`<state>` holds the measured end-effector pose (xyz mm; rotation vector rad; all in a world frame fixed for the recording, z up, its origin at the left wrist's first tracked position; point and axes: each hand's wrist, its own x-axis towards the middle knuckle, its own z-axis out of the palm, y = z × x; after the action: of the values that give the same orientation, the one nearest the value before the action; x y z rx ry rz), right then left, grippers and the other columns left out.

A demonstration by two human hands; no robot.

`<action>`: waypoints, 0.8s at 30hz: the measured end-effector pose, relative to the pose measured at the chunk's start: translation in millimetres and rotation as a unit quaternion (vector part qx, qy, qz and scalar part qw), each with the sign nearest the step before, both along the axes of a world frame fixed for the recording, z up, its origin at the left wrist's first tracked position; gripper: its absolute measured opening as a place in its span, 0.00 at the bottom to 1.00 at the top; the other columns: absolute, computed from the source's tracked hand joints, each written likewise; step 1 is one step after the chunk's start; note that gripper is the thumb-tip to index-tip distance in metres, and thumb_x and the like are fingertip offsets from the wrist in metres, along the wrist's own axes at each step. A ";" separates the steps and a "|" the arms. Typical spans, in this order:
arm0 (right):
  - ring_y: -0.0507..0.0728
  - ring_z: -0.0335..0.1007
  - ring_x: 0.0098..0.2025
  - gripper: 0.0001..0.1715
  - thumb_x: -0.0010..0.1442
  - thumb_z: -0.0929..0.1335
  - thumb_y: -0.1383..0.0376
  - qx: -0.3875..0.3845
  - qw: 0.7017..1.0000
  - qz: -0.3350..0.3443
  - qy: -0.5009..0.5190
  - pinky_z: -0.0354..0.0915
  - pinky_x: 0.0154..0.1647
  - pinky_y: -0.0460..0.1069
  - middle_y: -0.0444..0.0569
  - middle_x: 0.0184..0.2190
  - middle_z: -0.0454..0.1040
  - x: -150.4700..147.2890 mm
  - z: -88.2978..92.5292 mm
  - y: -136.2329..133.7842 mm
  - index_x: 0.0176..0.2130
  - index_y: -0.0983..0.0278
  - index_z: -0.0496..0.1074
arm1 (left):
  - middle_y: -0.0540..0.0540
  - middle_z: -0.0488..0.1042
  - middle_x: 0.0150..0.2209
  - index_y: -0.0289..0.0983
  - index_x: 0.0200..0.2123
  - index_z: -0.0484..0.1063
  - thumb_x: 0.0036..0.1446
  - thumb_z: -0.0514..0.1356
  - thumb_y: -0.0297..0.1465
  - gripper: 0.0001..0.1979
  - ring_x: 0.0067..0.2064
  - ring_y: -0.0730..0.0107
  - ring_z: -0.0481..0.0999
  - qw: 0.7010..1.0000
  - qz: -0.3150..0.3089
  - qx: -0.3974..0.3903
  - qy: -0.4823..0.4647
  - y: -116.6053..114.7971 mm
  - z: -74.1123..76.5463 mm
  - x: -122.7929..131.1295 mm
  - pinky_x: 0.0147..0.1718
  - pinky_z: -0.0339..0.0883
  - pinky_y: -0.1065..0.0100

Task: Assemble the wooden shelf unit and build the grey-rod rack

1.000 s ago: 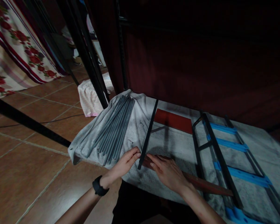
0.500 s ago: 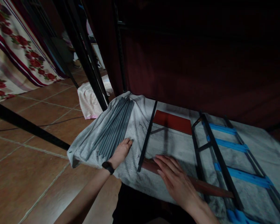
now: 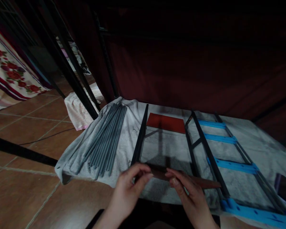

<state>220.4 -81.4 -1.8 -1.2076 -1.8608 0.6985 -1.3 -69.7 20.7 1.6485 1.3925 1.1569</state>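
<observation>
My left hand point(image 3: 130, 187) is held over the near edge of the cloth, thumb and fingertips pinched together. Whatever lies in that pinch is too small to make out. Facing it, my right hand point(image 3: 189, 190) also has its thumb and fingers drawn together, and their content is hidden. Beneath and just beyond both hands runs a reddish-brown board point(image 3: 206, 182), seen edge-on. It belongs to a dark metal frame with side bars point(image 3: 140, 136). A flat reddish-brown panel point(image 3: 166, 122) spans the far end of this frame.
Grey rods point(image 3: 107, 136) lie bundled on the grey cloth point(image 3: 131, 127) at left. At right is another dark frame with blue crosspieces point(image 3: 238, 165). Small metal bits point(image 3: 134, 129) rest between rods and frame. Black posts point(image 3: 71, 63) rise at the left; a dark red curtain point(image 3: 181, 73) hangs behind.
My left hand has left the cloth beside the rods and moved right, now pinched. My right hand has gone from flat over the board to curled fingers. The view has shifted right.
</observation>
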 end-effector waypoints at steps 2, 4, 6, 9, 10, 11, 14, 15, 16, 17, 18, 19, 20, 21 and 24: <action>0.53 0.77 0.43 0.16 0.68 0.63 0.62 -0.019 0.999 -0.006 0.051 0.72 0.44 0.44 0.45 0.41 0.79 -0.9 -0.4 -1.6 0.53 0.53 0.73 | 0.52 0.79 0.33 0.40 0.35 0.75 0.60 0.60 0.29 0.04 0.35 0.73 0.78 0.997 -0.065 0.023 0.020 -13.1 0.9 32.0 0.36 0.68 0.75; 0.53 0.76 0.41 0.13 0.66 0.65 0.61 -0.021 0.995 -0.022 0.094 0.72 0.42 0.45 0.46 0.38 0.79 2.0 -1.5 -3.5 0.47 0.55 0.77 | 0.53 0.79 0.33 0.41 0.35 0.75 0.61 0.58 0.26 0.06 0.37 0.75 0.78 0.993 -0.097 0.051 0.031 -16.1 -5.8 55.9 0.38 0.68 0.76; 0.53 0.76 0.36 0.09 0.64 0.67 0.60 -0.039 0.989 -0.044 0.136 0.71 0.37 0.44 0.46 0.35 0.77 9.9 -2.1 -6.3 0.41 0.57 0.78 | 0.54 0.78 0.31 0.41 0.33 0.74 0.60 0.59 0.24 0.06 0.34 0.76 0.77 0.991 -0.107 0.065 0.036 -12.9 -12.2 73.5 0.36 0.68 0.77; 0.50 0.73 0.28 0.09 0.63 0.68 0.59 -0.114 0.972 -0.059 0.196 0.70 0.30 0.44 0.45 0.33 0.76 32.5 0.8 -12.4 0.39 0.59 0.77 | 0.56 0.76 0.29 0.41 0.36 0.73 0.58 0.61 0.25 0.05 0.30 0.77 0.75 0.991 -0.118 0.050 0.048 -4.8 -13.9 95.0 0.33 0.68 0.77; 0.50 0.73 0.27 0.10 0.62 0.68 0.58 -0.133 0.966 -0.071 0.209 0.69 0.30 0.44 0.45 0.33 0.76 43.1 2.8 -14.7 0.39 0.59 0.77 | 0.55 0.76 0.30 0.41 0.39 0.73 0.57 0.62 0.25 0.07 0.29 0.76 0.75 0.990 -0.123 0.043 0.054 -2.1 -12.9 101.9 0.33 0.69 0.76; 0.50 0.73 0.27 0.10 0.62 0.69 0.57 -0.143 0.961 -0.093 0.218 0.69 0.30 0.45 0.45 0.32 0.76 55.3 5.1 -17.0 0.39 0.60 0.78 | 0.55 0.77 0.31 0.42 0.42 0.73 0.57 0.62 0.26 0.09 0.30 0.76 0.75 0.989 -0.128 0.038 0.059 0.6 -11.9 109.0 0.33 0.69 0.76; 0.52 0.72 0.27 0.13 0.60 0.69 0.55 -0.145 0.936 -0.209 0.242 0.69 0.31 0.46 0.44 0.25 0.75 98.5 9.9 -22.9 0.38 0.61 0.78 | 0.52 0.77 0.34 0.42 0.44 0.73 0.60 0.61 0.29 0.09 0.33 0.73 0.76 0.986 -0.144 0.045 0.074 9.6 -11.5 132.2 0.35 0.71 0.73; 0.52 0.72 0.26 0.14 0.60 0.70 0.54 -0.142 0.923 -0.248 0.258 0.68 0.31 0.46 0.44 0.23 0.74 113.6 9.5 -24.1 0.38 0.61 0.78 | 0.51 0.77 0.35 0.42 0.43 0.73 0.60 0.60 0.29 0.08 0.35 0.72 0.76 0.983 -0.152 0.051 0.084 12.9 -12.6 140.7 0.36 0.71 0.71; 0.52 0.72 0.26 0.16 0.58 0.71 0.52 -0.139 0.908 -0.280 0.278 0.68 0.31 0.46 0.44 0.22 0.74 128.2 7.7 -24.9 0.38 0.62 0.77 | 0.50 0.77 0.36 0.41 0.42 0.74 0.61 0.59 0.29 0.07 0.37 0.70 0.77 0.980 -0.163 0.058 0.100 16.1 -14.4 149.6 0.38 0.72 0.69; 0.52 0.71 0.25 0.17 0.57 0.71 0.51 -0.137 0.894 -0.304 0.298 0.68 0.30 0.47 0.44 0.22 0.74 141.6 4.4 -25.1 0.37 0.62 0.77 | 0.49 0.77 0.38 0.41 0.42 0.74 0.61 0.59 0.29 0.07 0.40 0.68 0.77 0.975 -0.174 0.066 0.123 18.9 -16.7 158.6 0.41 0.72 0.67; 0.52 0.71 0.24 0.19 0.55 0.72 0.50 -0.136 0.883 -0.322 0.315 0.68 0.29 0.47 0.44 0.23 0.74 153.6 -0.4 -24.7 0.37 0.63 0.77 | 0.48 0.77 0.41 0.41 0.43 0.74 0.61 0.60 0.29 0.08 0.43 0.65 0.77 0.969 -0.184 0.073 0.149 21.3 -19.4 167.7 0.44 0.72 0.63; 0.52 0.70 0.23 0.21 0.53 0.73 0.49 -0.135 0.872 -0.338 0.327 0.68 0.28 0.47 0.45 0.23 0.74 163.7 -6.5 -23.8 0.36 0.64 0.77 | 0.47 0.78 0.43 0.41 0.44 0.74 0.60 0.60 0.28 0.09 0.46 0.63 0.76 0.962 -0.193 0.078 0.177 23.1 -22.3 176.6 0.47 0.71 0.60; 0.52 0.69 0.23 0.23 0.51 0.74 0.48 -0.136 0.863 -0.351 0.337 0.68 0.27 0.47 0.45 0.23 0.74 171.9 -13.6 -22.4 0.35 0.64 0.77 | 0.47 0.77 0.45 0.41 0.46 0.74 0.60 0.60 0.28 0.11 0.48 0.60 0.75 0.955 -0.201 0.080 0.204 24.3 -25.4 185.2 0.49 0.70 0.57; 0.52 0.69 0.23 0.24 0.49 0.75 0.48 -0.139 0.856 -0.359 0.344 0.68 0.26 0.47 0.45 0.23 0.74 178.2 -21.2 -20.7 0.35 0.65 0.77 | 0.46 0.77 0.47 0.41 0.49 0.73 0.60 0.60 0.28 0.14 0.50 0.59 0.75 0.948 -0.208 0.077 0.229 24.9 -28.4 193.1 0.51 0.69 0.54; 0.52 0.68 0.22 0.26 0.47 0.75 0.46 -0.153 0.847 -0.359 0.362 0.67 0.25 0.48 0.45 0.22 0.74 186.1 -43.9 -14.0 0.34 0.66 0.77 | 0.44 0.75 0.52 0.40 0.56 0.69 0.61 0.59 0.27 0.20 0.53 0.57 0.73 0.929 -0.229 0.052 0.287 24.5 -36.6 211.9 0.54 0.67 0.53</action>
<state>406.5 -95.4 -45.7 -1.4398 -0.6069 0.8616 210.5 -45.2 -15.9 2.3535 1.1715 0.4993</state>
